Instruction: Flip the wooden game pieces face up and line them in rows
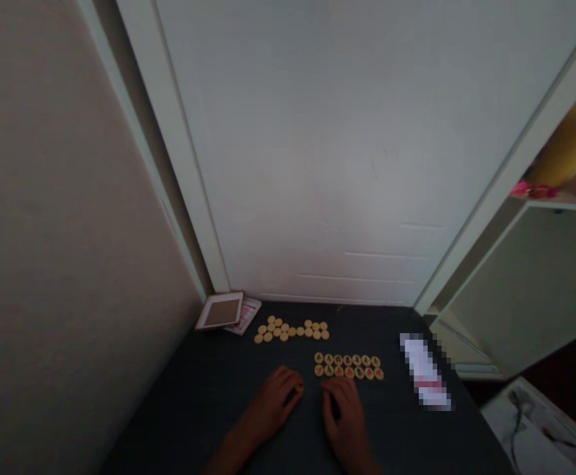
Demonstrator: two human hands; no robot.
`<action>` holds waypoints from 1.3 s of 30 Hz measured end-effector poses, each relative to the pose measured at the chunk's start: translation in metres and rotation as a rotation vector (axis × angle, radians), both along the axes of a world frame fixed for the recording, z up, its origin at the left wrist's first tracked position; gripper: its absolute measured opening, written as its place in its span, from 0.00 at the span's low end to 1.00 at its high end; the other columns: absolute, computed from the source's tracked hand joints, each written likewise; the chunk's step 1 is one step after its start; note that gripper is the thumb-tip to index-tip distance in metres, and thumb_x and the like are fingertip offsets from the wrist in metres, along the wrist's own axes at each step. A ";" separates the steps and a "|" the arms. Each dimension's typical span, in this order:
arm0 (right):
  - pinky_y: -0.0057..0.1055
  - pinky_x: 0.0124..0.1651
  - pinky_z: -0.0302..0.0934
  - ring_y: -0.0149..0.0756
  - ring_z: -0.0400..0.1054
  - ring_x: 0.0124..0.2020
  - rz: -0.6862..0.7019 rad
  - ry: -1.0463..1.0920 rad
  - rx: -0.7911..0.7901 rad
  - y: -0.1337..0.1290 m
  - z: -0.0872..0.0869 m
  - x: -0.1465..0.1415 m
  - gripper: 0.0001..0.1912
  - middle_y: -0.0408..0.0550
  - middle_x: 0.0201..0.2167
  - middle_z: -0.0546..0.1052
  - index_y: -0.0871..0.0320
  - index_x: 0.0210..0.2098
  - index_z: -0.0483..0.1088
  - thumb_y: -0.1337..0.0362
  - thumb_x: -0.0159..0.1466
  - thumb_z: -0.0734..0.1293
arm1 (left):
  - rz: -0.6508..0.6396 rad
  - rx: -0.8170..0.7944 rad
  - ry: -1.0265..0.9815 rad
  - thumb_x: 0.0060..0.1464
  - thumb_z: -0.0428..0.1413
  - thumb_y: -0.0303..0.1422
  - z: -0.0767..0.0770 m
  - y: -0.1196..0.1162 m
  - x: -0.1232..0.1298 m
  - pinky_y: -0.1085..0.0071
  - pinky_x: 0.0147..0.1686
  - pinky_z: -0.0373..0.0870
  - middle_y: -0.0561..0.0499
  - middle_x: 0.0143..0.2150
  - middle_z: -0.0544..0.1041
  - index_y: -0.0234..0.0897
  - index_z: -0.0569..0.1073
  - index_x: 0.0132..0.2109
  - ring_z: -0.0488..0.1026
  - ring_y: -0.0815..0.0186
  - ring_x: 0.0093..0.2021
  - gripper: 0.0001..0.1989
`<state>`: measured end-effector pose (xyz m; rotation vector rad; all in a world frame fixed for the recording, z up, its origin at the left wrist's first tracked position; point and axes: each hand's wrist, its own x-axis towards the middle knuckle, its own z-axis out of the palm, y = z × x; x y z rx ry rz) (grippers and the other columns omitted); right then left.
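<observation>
White tray (206,316) back left, pixelated strip (425,371) right, both well apart from my hands. Dark table (193,396), white door (317,132) behind. My left hand (278,396) pinches one disc (299,388), left of the marked discs (348,361); blank discs (284,328) beyond. Right hand (346,412) half-curled near marked rows; I can't tell its hold.

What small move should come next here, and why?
Probably, the left hand should set the small round tan disc it seems to pinch beside the two rows of round tan discs with red or dark markings: those rows lie close by, and the right hand is just in front of them.
</observation>
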<state>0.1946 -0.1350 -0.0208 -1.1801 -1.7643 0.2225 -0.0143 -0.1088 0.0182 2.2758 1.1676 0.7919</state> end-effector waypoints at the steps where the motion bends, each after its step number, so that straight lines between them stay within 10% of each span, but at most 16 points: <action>1: 0.43 0.54 0.67 0.42 0.73 0.46 0.009 0.005 -0.009 -0.001 0.001 0.000 0.11 0.47 0.41 0.78 0.51 0.46 0.73 0.70 0.68 0.63 | 0.020 -0.051 -0.040 0.64 0.54 0.33 0.001 -0.001 0.003 0.60 0.56 0.69 0.49 0.48 0.79 0.43 0.75 0.48 0.74 0.58 0.50 0.07; 12: 0.31 0.44 0.70 0.38 0.74 0.40 0.163 0.139 -0.205 -0.003 0.001 -0.002 0.05 0.47 0.38 0.77 0.52 0.42 0.73 0.63 0.70 0.65 | 0.172 -0.599 -0.528 0.61 0.56 0.44 -0.014 -0.006 0.034 0.69 0.40 0.75 0.49 0.37 0.83 0.36 0.79 0.45 0.79 0.61 0.37 0.16; 19: 0.31 0.46 0.70 0.38 0.75 0.41 0.148 0.189 -0.240 0.001 0.006 0.000 0.10 0.49 0.39 0.78 0.53 0.44 0.74 0.63 0.72 0.60 | 0.035 -0.745 -0.672 0.57 0.62 0.43 -0.005 -0.004 0.032 0.61 0.55 0.72 0.44 0.51 0.82 0.39 0.78 0.51 0.78 0.54 0.52 0.18; 32: 0.26 0.33 0.67 0.36 0.74 0.28 -0.034 0.185 -0.334 0.004 0.005 -0.006 0.12 0.44 0.27 0.78 0.54 0.35 0.77 0.52 0.66 0.68 | 0.009 -0.727 -0.640 0.57 0.63 0.43 -0.009 -0.004 0.029 0.62 0.54 0.75 0.44 0.51 0.82 0.40 0.78 0.51 0.80 0.54 0.50 0.18; 39: 0.28 0.41 0.69 0.38 0.77 0.37 0.024 0.204 -0.372 0.004 0.006 -0.003 0.14 0.48 0.36 0.82 0.53 0.40 0.78 0.54 0.70 0.63 | 0.007 -0.655 -0.645 0.60 0.60 0.42 -0.014 -0.003 0.030 0.64 0.53 0.75 0.45 0.53 0.81 0.41 0.77 0.52 0.79 0.55 0.52 0.17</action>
